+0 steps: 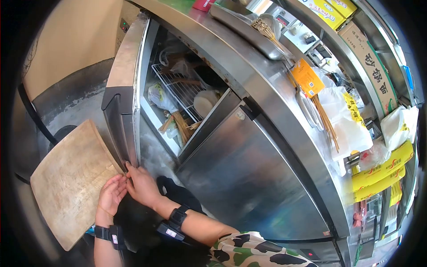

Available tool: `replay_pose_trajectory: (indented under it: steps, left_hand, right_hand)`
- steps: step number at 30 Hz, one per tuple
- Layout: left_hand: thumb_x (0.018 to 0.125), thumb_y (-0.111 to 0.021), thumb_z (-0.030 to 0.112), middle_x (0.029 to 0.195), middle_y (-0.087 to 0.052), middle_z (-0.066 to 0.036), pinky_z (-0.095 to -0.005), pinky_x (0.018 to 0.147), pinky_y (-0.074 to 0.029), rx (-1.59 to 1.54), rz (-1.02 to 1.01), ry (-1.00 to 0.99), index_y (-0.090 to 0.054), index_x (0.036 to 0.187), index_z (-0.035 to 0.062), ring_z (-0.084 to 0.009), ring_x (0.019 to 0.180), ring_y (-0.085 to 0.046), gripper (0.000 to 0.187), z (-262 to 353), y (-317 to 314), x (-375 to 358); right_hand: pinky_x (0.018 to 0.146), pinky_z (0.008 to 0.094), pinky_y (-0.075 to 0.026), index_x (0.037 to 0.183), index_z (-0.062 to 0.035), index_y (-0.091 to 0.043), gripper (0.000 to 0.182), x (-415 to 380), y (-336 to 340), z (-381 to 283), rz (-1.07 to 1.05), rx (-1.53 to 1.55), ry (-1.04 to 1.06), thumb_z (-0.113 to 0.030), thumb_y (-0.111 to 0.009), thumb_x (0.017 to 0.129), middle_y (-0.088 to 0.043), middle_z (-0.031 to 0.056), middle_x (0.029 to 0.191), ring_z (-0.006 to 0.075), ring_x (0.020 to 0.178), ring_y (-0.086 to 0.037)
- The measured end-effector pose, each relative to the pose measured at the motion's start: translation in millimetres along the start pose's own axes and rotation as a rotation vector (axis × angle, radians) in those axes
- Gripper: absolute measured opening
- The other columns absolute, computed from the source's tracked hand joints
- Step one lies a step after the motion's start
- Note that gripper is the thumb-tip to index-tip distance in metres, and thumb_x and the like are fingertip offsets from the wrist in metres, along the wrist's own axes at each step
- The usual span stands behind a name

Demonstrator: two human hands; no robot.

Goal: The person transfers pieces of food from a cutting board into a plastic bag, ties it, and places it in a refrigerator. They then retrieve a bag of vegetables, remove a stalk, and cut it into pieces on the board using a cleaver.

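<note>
We have our left hand and right hand close together, fingertips meeting or nearly so, just below the near end of the open door. The left is palm up with its fingers loosely curled; the right has its fingers drawn in. Whether either one grips anything between them, we cannot tell.

The board lies to the left of both hands. Its long axis, as we see it, slants from the upper right down to the lower left, and its right corner points at our fingertips. Our left hand is the nearer, overlapping the board's lower right edge in our view; whether it touches, we cannot tell.

Our right hand is the nearer to the door, whose long axis runs away from us, up and slightly right, with its near end at our fingertips. The fridge is on our right, its opening beyond the right hand.
</note>
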State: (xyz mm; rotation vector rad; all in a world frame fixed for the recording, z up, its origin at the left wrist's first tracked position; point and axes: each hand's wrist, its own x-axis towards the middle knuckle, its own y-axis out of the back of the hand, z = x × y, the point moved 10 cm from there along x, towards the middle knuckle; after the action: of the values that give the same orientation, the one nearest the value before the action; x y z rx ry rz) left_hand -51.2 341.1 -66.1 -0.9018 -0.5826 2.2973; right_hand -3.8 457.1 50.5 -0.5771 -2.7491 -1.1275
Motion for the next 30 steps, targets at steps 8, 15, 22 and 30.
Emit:
replay_pose_trajectory:
  steps: [8,15,22,30]
  left_hand:
    - [0.094,-0.050,0.020,0.124,-0.059,-0.009,-0.0322,0.090,-0.046,0.031,-0.035,0.018,-0.051,0.125,0.0066,-0.0178,0.106,-0.057,0.033,5.2,-14.3,2.6]
    - [0.094,-0.050,0.020,0.125,-0.059,-0.009,-0.0319,0.090,-0.045,0.030,-0.046,0.017,-0.052,0.124,0.0073,-0.0172,0.107,-0.057,0.032,7.6,-13.9,2.4]
    - [0.094,-0.050,0.020,0.124,-0.060,-0.008,-0.0331,0.092,-0.045,0.018,-0.026,0.029,-0.053,0.123,0.0079,-0.0176,0.108,-0.057,0.031,1.3,-4.5,-0.9]
    - [0.094,-0.050,0.020,0.121,-0.060,-0.006,-0.0324,0.091,-0.046,0.030,0.004,0.027,-0.054,0.124,0.0078,-0.0169,0.104,-0.058,0.032,-3.6,3.1,0.8]
  right_hand:
    - [0.080,0.0413,-0.047,0.128,0.0044,-0.046,0.057,-0.1,4.8,-5.6,0.029,-0.004,0.033,-0.010,-0.061,0.075,-0.061,0.0204,0.095,0.0353,0.091,-0.056]
    - [0.077,0.0413,-0.047,0.126,0.0060,-0.047,0.054,-0.1,8.1,-6.8,0.054,0.009,0.045,-0.010,-0.061,0.076,-0.062,0.0166,0.092,0.0340,0.089,-0.056]
    - [0.074,0.0403,-0.047,0.123,0.0063,-0.050,0.050,0.1,6.0,-2.9,0.089,0.019,0.050,-0.008,-0.061,0.076,-0.063,0.0136,0.086,0.0325,0.085,-0.057]
    - [0.074,0.0399,-0.047,0.119,0.0062,-0.053,0.047,2.3,9.3,-4.8,0.105,0.028,0.027,-0.006,-0.061,0.074,-0.063,0.0120,0.082,0.0314,0.081,-0.058]
